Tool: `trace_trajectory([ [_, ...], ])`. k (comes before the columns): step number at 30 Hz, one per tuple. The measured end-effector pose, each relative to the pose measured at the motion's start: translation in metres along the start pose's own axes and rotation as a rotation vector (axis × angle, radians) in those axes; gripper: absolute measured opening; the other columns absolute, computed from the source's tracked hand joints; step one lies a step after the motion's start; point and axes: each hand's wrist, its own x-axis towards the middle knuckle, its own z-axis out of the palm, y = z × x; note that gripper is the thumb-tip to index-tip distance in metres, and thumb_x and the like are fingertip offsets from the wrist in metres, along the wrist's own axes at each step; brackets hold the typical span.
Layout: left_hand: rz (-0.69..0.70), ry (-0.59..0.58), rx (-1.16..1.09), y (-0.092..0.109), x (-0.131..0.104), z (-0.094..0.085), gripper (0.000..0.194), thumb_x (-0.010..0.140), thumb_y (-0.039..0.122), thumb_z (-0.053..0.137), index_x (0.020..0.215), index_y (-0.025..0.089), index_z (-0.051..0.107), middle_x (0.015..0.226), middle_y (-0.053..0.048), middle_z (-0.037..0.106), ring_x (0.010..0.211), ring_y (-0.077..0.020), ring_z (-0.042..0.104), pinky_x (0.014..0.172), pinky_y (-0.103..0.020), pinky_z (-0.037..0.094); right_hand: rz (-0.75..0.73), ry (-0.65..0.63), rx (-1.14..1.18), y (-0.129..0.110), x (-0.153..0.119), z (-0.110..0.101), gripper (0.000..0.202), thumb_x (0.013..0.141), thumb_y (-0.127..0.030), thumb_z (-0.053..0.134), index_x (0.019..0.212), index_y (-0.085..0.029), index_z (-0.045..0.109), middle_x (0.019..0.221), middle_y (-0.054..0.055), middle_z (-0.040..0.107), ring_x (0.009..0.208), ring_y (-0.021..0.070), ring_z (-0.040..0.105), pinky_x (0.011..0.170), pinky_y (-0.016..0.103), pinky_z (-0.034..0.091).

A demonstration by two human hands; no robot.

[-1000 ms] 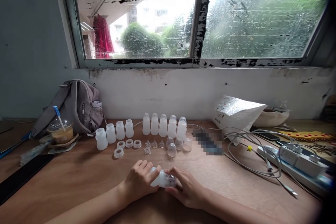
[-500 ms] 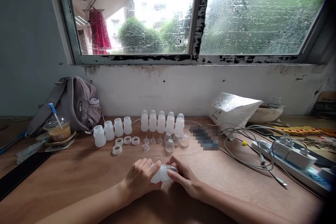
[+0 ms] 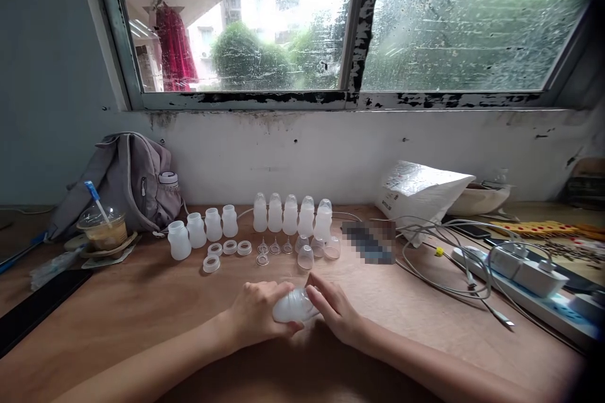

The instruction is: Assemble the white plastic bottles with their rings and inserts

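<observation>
My left hand (image 3: 261, 310) is wrapped round the frosted body of a small baby bottle (image 3: 289, 306), which lies on its side just above the table. At the bottle's right end, my right hand (image 3: 331, 310) has its bent fingers and thumb on the clear cap, hiding part of it. Beyond the hands stand several capped baby bottles (image 3: 290, 217) in a row. Loose clear caps (image 3: 305, 257) and clear nipples (image 3: 275, 247) lie before them. Further left are several uncapped bottle bodies (image 3: 179, 242) and white collar rings (image 3: 211, 263).
A grey backpack (image 3: 135, 182) and a drink cup (image 3: 104, 230) sit at the left, near a black flat object (image 3: 42, 308). To the right are a white bag (image 3: 416, 198), tangled cables (image 3: 435, 264) and a power strip (image 3: 539, 293). A wall with a window rises behind the table.
My right hand's fingers have shifted on the cap end, with the thumb now higher. The bottle has turned slightly in my left hand. The camera view has tilted a little downward.
</observation>
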Motion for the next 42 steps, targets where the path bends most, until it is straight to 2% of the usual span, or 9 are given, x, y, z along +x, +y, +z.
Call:
trace_trajectory([
  [8,-0.128,-0.182,-0.379,0.012,0.000,-0.019,0.037,0.066,0.051,0.055,0.089,0.021,0.057,0.069,0.002,0.058,0.060,-0.0142,0.053,0.055,-0.022,0.034,-0.241,-0.036,-0.270,0.014,-0.005,-0.004,0.027,0.088,-0.028,0.021,0.069,-0.020,0.039,0.053,-0.002,0.040,0.042,0.0096,0.035,0.045,0.023,0.028],
  [11,-0.244,-0.381,-0.755,0.007,-0.001,-0.019,0.037,0.069,0.049,0.054,0.089,0.018,0.055,0.066,0.001,0.057,0.055,-0.0125,0.051,0.051,-0.021,0.034,-0.336,-0.044,-0.322,0.013,-0.005,-0.013,0.026,0.087,-0.027,0.021,0.073,-0.020,0.042,0.057,0.000,0.045,0.045,0.0107,0.039,0.047,0.023,0.030],
  [14,-0.414,-0.546,-1.182,-0.009,-0.004,-0.012,0.041,0.073,0.050,0.046,0.095,0.016,0.051,0.058,0.000,0.055,0.044,-0.0118,0.048,0.046,-0.022,0.034,-0.341,0.074,-0.377,0.015,0.001,-0.031,0.026,0.087,-0.029,0.022,0.078,-0.019,0.044,0.057,0.000,0.046,0.046,0.0112,0.042,0.048,0.023,0.032],
  [16,-0.511,-0.498,-1.402,-0.024,-0.005,-0.006,0.046,0.076,0.054,0.038,0.095,0.015,0.050,0.056,-0.001,0.054,0.044,-0.0127,0.049,0.045,-0.024,0.036,-0.242,0.194,-0.456,0.020,0.010,-0.044,0.023,0.086,-0.031,0.026,0.084,-0.018,0.046,0.054,-0.002,0.044,0.045,0.0109,0.040,0.048,0.023,0.032],
  [21,-0.635,-0.191,-1.778,-0.050,0.001,0.002,0.050,0.076,0.058,0.038,0.096,0.015,0.051,0.067,-0.002,0.053,0.052,-0.0110,0.051,0.055,-0.025,0.042,0.041,0.352,-0.576,0.046,0.032,-0.064,0.028,0.079,-0.045,0.043,0.089,-0.019,0.043,0.048,-0.008,0.036,0.043,0.0104,0.036,0.047,0.021,0.030],
  [30,-0.546,-0.191,-1.874,-0.044,-0.001,0.002,0.047,0.077,0.053,0.042,0.103,0.015,0.049,0.074,-0.006,0.054,0.061,-0.0152,0.053,0.063,-0.030,0.041,0.192,0.220,-0.605,0.083,0.034,-0.059,0.038,0.072,-0.059,0.044,0.078,-0.022,0.047,0.048,-0.006,0.044,0.044,0.0119,0.043,0.046,0.021,0.029],
  [34,-0.499,-0.192,-1.871,-0.044,-0.003,0.001,0.038,0.076,0.038,0.048,0.107,0.017,0.046,0.082,-0.006,0.054,0.067,-0.0161,0.054,0.067,-0.032,0.041,0.211,0.217,-0.536,0.084,0.034,-0.058,0.038,0.073,-0.059,0.043,0.080,-0.022,0.047,0.045,-0.007,0.042,0.042,0.0114,0.041,0.046,0.021,0.028],
  [38,-0.470,-0.222,-1.796,-0.044,-0.004,0.000,0.044,0.067,0.020,0.052,0.110,0.020,0.044,0.092,-0.005,0.053,0.073,-0.0163,0.054,0.069,-0.032,0.041,0.207,0.245,-0.434,0.080,0.034,-0.057,0.039,0.076,-0.057,0.039,0.084,-0.020,0.048,0.045,-0.007,0.043,0.043,0.0115,0.042,0.048,0.022,0.030],
  [42,-0.449,-0.234,-1.714,-0.043,-0.003,-0.001,0.042,0.065,0.019,0.055,0.106,0.019,0.046,0.099,-0.006,0.051,0.075,-0.0157,0.054,0.068,-0.030,0.041,0.219,0.302,-0.305,0.073,0.034,-0.057,0.037,0.079,-0.054,0.036,0.085,-0.019,0.048,0.051,-0.004,0.048,0.047,0.0119,0.045,0.051,0.023,0.033],
])
